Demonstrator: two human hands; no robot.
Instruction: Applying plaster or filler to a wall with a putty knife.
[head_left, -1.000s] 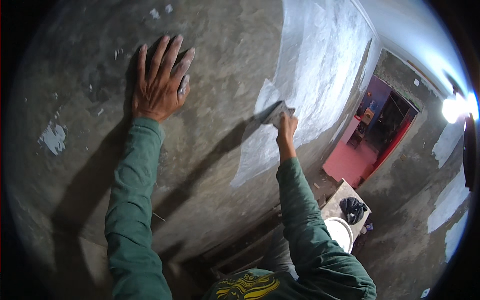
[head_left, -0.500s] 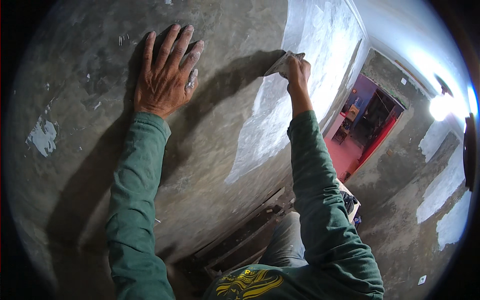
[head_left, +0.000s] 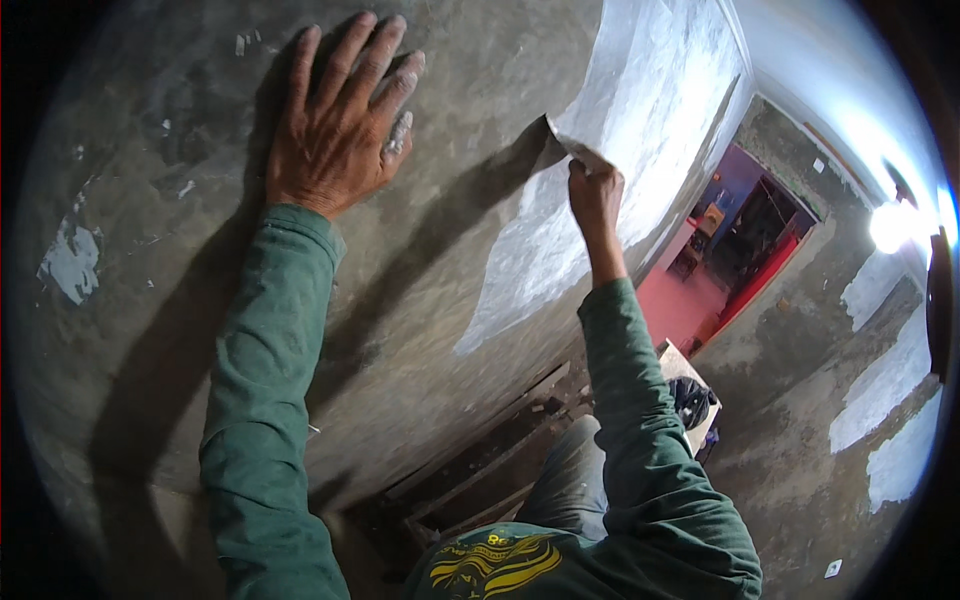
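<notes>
My left hand (head_left: pixel 335 125) lies flat on the grey cement wall (head_left: pixel 470 70), fingers spread, with white dust or filler on the fingertips and thumb. To its right my right hand (head_left: pixel 597 200) is closed around a putty knife (head_left: pixel 568 143). The knife's blade points up and left, by the edge of the white filler coat (head_left: pixel 535 235); whether it touches the wall I cannot tell. A long shadow falls from the knife across the bare cement. Beyond the right hand the white coat continues toward the ceiling corner.
Wooden planks (head_left: pixel 465 490) lie low along the wall's foot. A black plastic bag (head_left: pixel 690 400) rests on a light surface behind my right arm. Farther right are a doorway (head_left: pixel 720 240), a bright lamp (head_left: pixel 888 228) and a patched side wall (head_left: pixel 790 400).
The putty knife has turned in my right hand's grip, its blade now tipped up and left. My right hand sits slightly lower. My left hand appears higher in view, still flat on the wall.
</notes>
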